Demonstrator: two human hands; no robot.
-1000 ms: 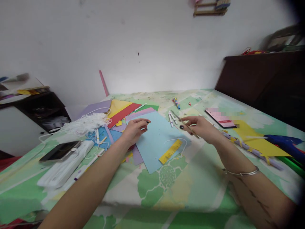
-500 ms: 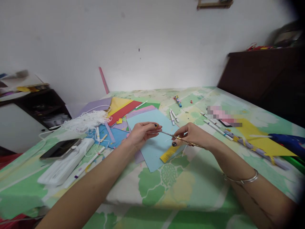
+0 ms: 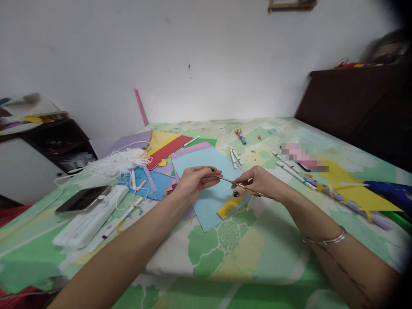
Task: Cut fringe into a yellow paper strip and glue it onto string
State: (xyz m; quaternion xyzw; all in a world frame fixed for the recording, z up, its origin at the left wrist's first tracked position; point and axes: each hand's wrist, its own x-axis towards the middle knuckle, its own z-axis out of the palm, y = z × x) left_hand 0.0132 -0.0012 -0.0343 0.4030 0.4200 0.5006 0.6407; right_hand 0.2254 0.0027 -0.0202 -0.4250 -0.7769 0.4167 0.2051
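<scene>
My right hand (image 3: 252,183) grips gold-handled scissors (image 3: 243,186), their blades pointing left toward my left hand (image 3: 198,182). The left fingers are pinched at the blade tips with a tiny yellow piece at the thumb; its full shape is hidden. Both hands are above a light blue sheet (image 3: 206,210). A fringed yellow paper strip (image 3: 227,208) lies on the sheet's lower right part, below the scissors.
White string (image 3: 119,165), a phone (image 3: 83,199) and a white case (image 3: 90,219) sit to the left. Behind are coloured sheets with a red one (image 3: 170,150). Markers (image 3: 296,176), yellow paper (image 3: 350,184) and a wrapped purple stick (image 3: 347,201) lie right.
My left hand's lower fingers have shifted slightly below the blades. The right hand and scissors look nearly unchanged, and the whole view has moved a little.
</scene>
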